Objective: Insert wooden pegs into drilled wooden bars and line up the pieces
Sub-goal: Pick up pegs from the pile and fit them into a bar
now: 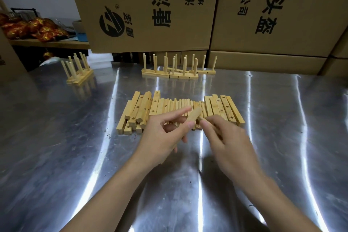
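Left hand (pixel 165 133) pinches a single peg (pixel 194 116) between thumb and forefinger, just above the near edge of the stock. Right hand (pixel 227 137), fingers curled, meets the peg's lower end, but blur hides whether it grips the peg or only touches it. Head view (the sole view): neither hand holds a bar, so this peg is judged not yet seated in any hole. The stock lies in one band on the steel table (pixel 75 147): a heap of left bars (pixel 139 113), drilled and lying partly over one another; a row of loose pegs (pixel 178 104) in the middle; and right bars (pixel 224 109) laid flat side by side, holes upward. None of these carries a peg. Finished work stands at the far edge. The centre group (pixel 178 74) of pegged bars has its pegs upright and its bars close together, though not squarely lined up. The left group (pixel 80 75) stands well apart from it and at an angle. Cardboard boxes (pixel 150 5) form the backdrop. Judged stage: partly complete, since many bars and pegs remain to be joined, and the two finished groups have yet to be brought into one line.
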